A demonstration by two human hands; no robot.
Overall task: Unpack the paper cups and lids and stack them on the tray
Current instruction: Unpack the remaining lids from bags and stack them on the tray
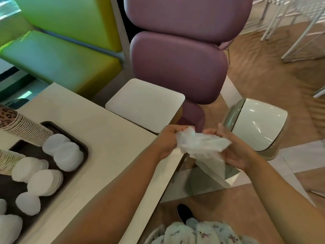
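Note:
A clear plastic wrapper hangs crumpled between my hands, off the table's right edge. My left hand grips its left end and my right hand grips its right end. At the far left a dark brown tray lies on the cream table. On the tray lie stacks of white lids and two sideways stacks of paper cups, the upper one with a leopard print.
A pale green and white swing-lid bin stands on the floor just beyond my hands. Purple chairs and a small white table sit ahead, green benches at the back left. My shoe is below.

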